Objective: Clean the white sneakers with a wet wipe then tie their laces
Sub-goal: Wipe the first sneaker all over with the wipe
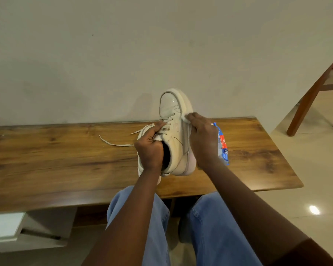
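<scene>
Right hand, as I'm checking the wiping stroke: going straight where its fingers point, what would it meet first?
Likely the white sneaker: the wet wipe pinched by the right hand seems pressed on its side.

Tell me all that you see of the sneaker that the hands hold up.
The sneaker is white, of smooth leather-like material, with a glossy toe, a thick pale sole and white laces. It is held above the table, toe toward the wall, sole turned to the right. The left hand grips it at the opening; the right hand presses a wipe against its side near the sole.
</scene>
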